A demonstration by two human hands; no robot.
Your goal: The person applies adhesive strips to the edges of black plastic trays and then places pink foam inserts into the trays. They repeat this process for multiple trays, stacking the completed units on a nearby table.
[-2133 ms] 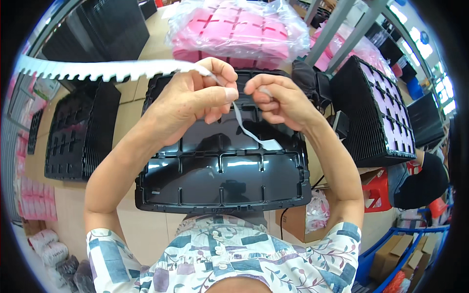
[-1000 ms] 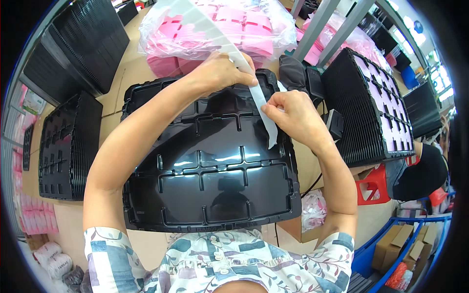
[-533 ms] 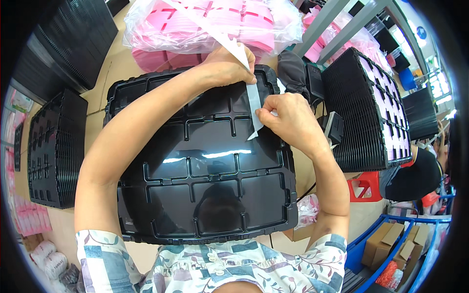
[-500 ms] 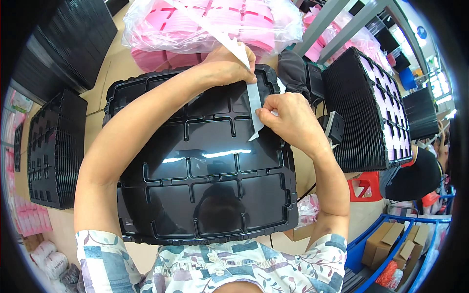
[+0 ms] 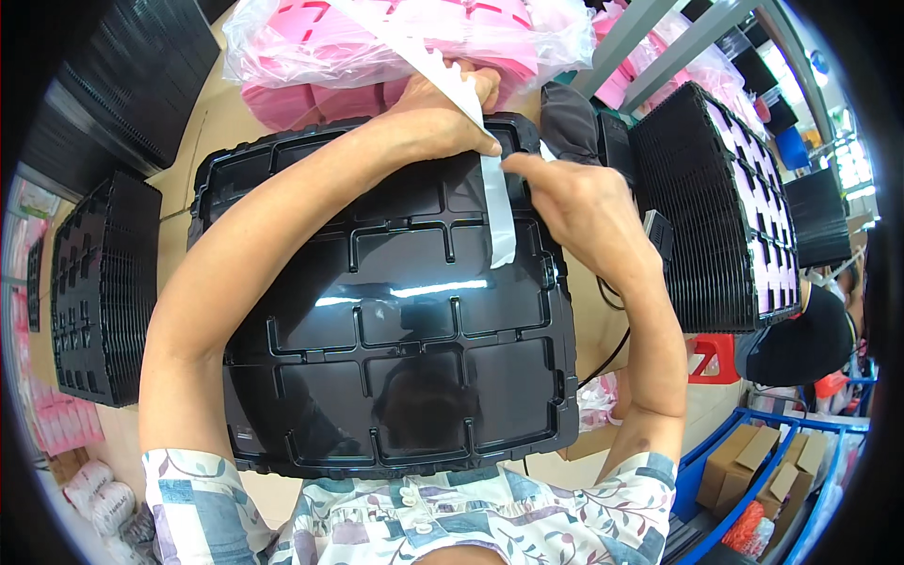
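Observation:
A black moulded plastic tray (image 5: 405, 330) with raised ridges lies in front of me. My left hand (image 5: 457, 108) is closed on a long pale strip, apparently tape (image 5: 497, 212), at the tray's far right. From above, the strip runs down to the left hand; its edge there looks jagged. Its lower end hangs over the tray's right half. My right hand (image 5: 584, 207) has its fingers curled, their tips pinched against the strip's right edge just below my left thumb.
Pink packs in clear plastic (image 5: 377, 61) lie beyond the tray. Stacks of black trays stand at the left (image 5: 108, 287) and right (image 5: 702, 212). A dark pouch (image 5: 570, 118) lies by the far right corner. Cartons (image 5: 744, 461) sit on a blue rack; a person is at the right.
My right hand has moved up along the strip towards my left thumb, letting go of its lower part. That lower end now hangs straighter over the tray.

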